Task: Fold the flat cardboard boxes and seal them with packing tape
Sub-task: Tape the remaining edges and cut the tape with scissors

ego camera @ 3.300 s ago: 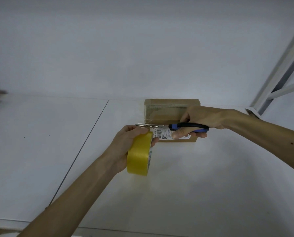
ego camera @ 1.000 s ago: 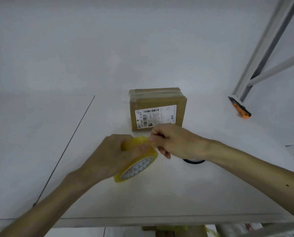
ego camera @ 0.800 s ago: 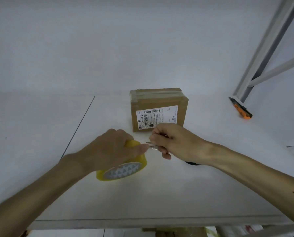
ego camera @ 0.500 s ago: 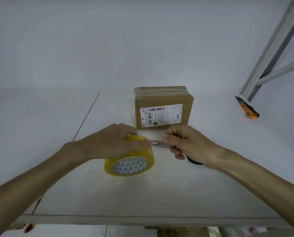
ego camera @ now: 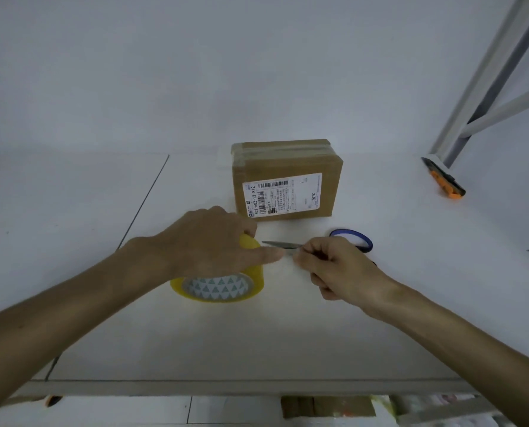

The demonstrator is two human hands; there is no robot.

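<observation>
The white table point(ego camera: 287, 340) carries everything. A grey metal rack frame point(ego camera: 488, 87) rises at its far right corner. The brown cardboard box point(ego camera: 327, 183) is folded and taped shut. It stands at the far middle of the table, with its white shipping label facing the camera, in much the same place as three seconds ago.

The left hand point(ego camera: 214, 245) has come down since then. It held the roll up in the air, and now it covers the roll from above, fingers curled over the top and thumb stretched out to the right. The right hand point(ego camera: 334, 269) no longer holds the scissors. Its fingers are curled, with thumb and forefinger pressed together just off the left thumb tip. They pinch what looks like the clear loose end of tape point(ego camera: 288, 257), which is too faint to be sure of.

The yellow roll of packing tape point(ego camera: 223, 289) stands tilted on the table in front of the box. Its triangle-patterned core faces the camera.

The blue-handled scissors point(ego camera: 354, 237) now lie on the table behind the right hand. One handle loop shows above the knuckles, though half a second ago the hand hid most of it.

An orange and black utility knife point(ego camera: 444, 184) lies near the foot of the rack.
</observation>
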